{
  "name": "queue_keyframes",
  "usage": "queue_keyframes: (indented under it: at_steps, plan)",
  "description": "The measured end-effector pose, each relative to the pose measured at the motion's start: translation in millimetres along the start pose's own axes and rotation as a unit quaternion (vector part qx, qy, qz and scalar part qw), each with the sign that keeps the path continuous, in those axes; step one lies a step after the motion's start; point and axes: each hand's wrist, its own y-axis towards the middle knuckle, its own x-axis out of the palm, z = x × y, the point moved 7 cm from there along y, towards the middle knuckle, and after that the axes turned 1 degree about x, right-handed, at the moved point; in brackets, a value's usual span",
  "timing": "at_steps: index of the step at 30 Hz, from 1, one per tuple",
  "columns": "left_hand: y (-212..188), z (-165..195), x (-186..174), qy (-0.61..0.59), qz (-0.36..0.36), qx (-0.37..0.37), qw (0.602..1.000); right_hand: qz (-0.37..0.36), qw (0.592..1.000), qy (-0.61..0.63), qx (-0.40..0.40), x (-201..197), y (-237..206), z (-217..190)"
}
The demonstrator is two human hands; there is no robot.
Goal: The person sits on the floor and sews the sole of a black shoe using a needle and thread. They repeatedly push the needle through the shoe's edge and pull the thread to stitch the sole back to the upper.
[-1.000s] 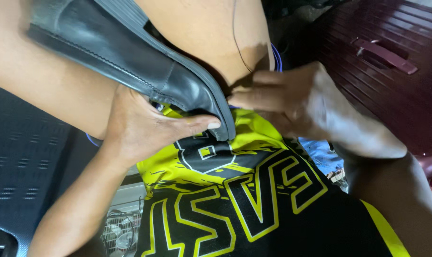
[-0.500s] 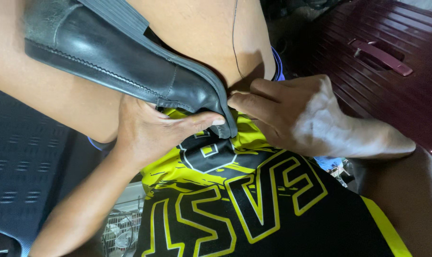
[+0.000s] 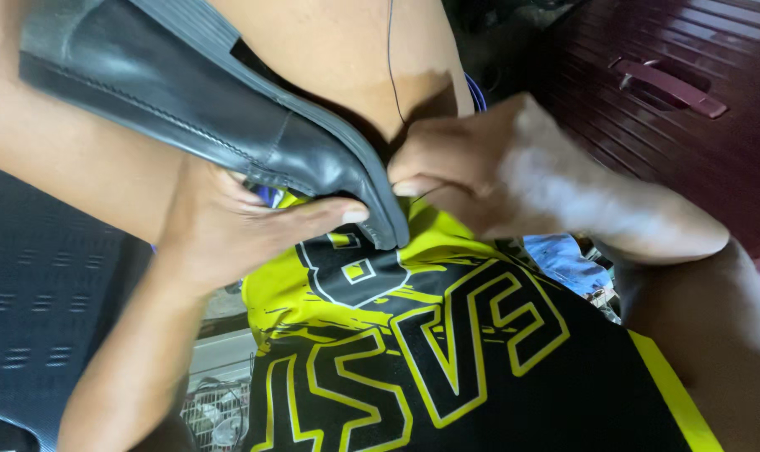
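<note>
A black leather shoe (image 3: 187, 100) lies across my bare thigh, sole side up, its toe pointing right. My left hand (image 3: 237, 226) grips the shoe from below near the toe, thumb pressed along the upper. My right hand (image 3: 497, 172) is closed at the toe's sole edge, fingers pinched together on a thin dark thread (image 3: 390, 59) that runs up over the thigh. What sits between the fingertips is hidden.
My black and yellow shirt (image 3: 447, 351) fills the lower middle. A dark red ribbed case with a handle (image 3: 673, 84) stands at the upper right. Grey perforated flooring (image 3: 36, 293) lies at the left. A blue cloth scrap (image 3: 564, 259) shows beside my right forearm.
The shoe and both hands sit slightly higher and more to the right in view. My right hand has curled tighter at the toe edge.
</note>
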Motion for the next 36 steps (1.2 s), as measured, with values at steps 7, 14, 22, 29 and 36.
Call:
queue_keyframes:
  at_steps: [7, 14, 22, 29, 36]
  plan:
    - [-2.0, 22.4, -2.8, 0.113, -0.064, 0.027, 0.991, -0.022, 0.991, 0.129, 0.025, -25.6, -10.3, 13.7]
    - [3.9, 13.1, 4.0, 0.093, -0.002, -0.024, 0.995, 0.018, 0.998, 0.055, 0.036, -19.3, -20.6, 18.2]
    - [0.9, 19.9, -2.0, 0.185, 0.01, 0.009, 0.983, 0.026, 0.999, -0.017, 0.017, -14.5, -20.2, 16.7]
    - [-1.4, 13.7, -6.7, 0.218, 0.007, 0.021, 0.976, 0.013, 0.999, -0.036, 0.033, -13.2, -19.3, 15.8]
    - [-16.2, 4.6, -32.5, 0.091, 0.028, -0.087, 0.992, -0.018, 0.986, 0.155, 0.052, -7.5, -19.4, 43.1]
